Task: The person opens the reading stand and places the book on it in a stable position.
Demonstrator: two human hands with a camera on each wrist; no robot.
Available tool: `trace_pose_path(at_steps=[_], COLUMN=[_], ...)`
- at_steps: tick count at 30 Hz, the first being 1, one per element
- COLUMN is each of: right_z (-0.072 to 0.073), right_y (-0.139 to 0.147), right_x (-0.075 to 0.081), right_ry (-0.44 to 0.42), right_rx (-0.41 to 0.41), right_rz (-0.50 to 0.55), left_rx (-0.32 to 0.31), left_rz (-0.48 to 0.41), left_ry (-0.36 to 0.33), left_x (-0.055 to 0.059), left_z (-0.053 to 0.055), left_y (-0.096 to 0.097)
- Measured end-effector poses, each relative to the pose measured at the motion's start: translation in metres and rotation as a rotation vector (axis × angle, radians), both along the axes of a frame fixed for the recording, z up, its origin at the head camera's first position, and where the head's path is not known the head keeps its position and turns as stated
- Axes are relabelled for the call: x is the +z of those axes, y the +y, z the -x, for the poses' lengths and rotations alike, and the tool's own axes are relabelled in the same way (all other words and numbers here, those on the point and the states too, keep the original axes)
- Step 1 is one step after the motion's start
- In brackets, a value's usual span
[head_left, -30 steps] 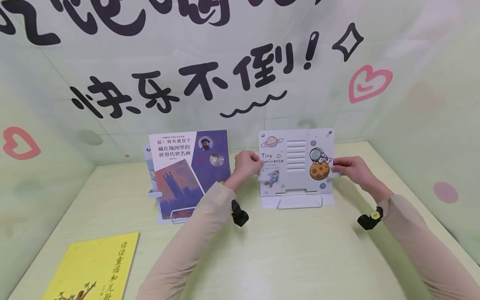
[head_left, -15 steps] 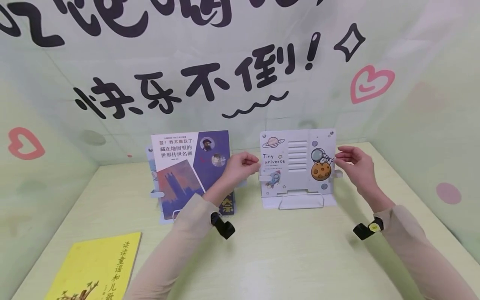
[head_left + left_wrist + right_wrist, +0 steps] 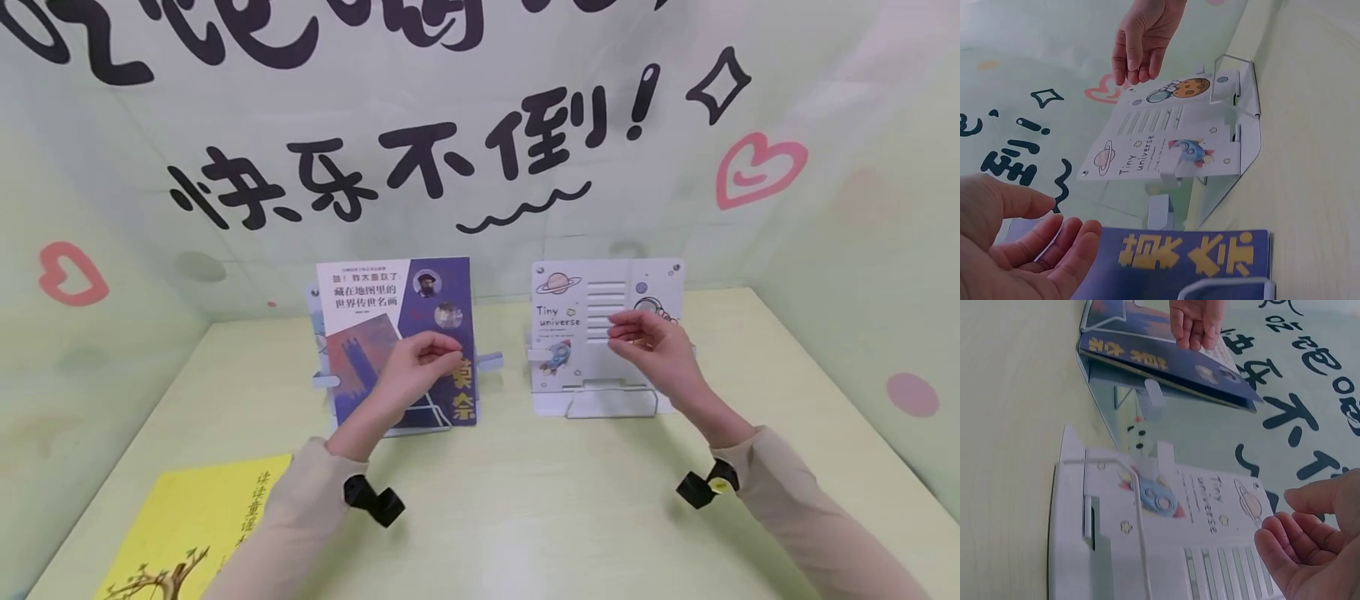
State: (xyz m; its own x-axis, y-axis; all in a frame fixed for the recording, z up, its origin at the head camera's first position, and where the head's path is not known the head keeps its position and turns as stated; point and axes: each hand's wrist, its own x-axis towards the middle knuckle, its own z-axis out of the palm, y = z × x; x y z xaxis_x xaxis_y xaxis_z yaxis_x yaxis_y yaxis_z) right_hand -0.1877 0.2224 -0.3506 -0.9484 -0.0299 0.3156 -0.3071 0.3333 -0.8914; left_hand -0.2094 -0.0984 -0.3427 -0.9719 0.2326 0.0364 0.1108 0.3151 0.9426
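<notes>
A white bookstand (image 3: 562,321) printed "Tiny universe" stands upright on the right, with a wire page holder (image 3: 611,405) at its foot. My right hand (image 3: 663,350) hovers in front of it, fingers loosely bent and holding nothing. To the left, a second bookstand (image 3: 491,360) props up a purple and white book (image 3: 446,292), which covers most of it. In front of this book is my left hand (image 3: 412,367), also holding nothing. In the left wrist view the left hand's thumb and fingers (image 3: 1075,250) stand apart.
A yellow book (image 3: 187,508) lies flat at the front left of the pale table (image 3: 540,492), partly covered by the left sleeve (image 3: 285,517). Behind the stands rises a backdrop (image 3: 420,225) with large black characters and pink hearts.
Both hands have left the white bookstand's side edges. The left hand has moved left in front of the purple book, the right hand inward and forward of the stand. The view has shifted slightly.
</notes>
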Motion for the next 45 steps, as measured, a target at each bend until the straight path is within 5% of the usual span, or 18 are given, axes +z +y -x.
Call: trace_pose_path(at_steps=[7, 21, 35, 45], right_z=[-0.006, -0.019, -0.042, -0.062], right_y=[-0.041, -0.128, -0.205, -0.262], right_x=[-0.004, -0.019, -0.026, -0.034], right_ry=[-0.078, -0.060, -0.151, -0.262], right_rx=[0.117, 0.420, 0.653, 0.742], right_rz=[0.011, 0.041, 0.098, 0.103], left_rx=[0.037, 0.146, 0.216, 0.288], left_rz=[0.048, 0.086, 0.166, 0.202], left_ry=[-0.009, -0.067, -0.114, -0.250], left_x=[-0.010, -0.014, -0.029, -0.039], left_z=[-0.016, -0.055, -0.089, -0.107], left_y=[-0.042, -0.138, -0.214, -0.275])
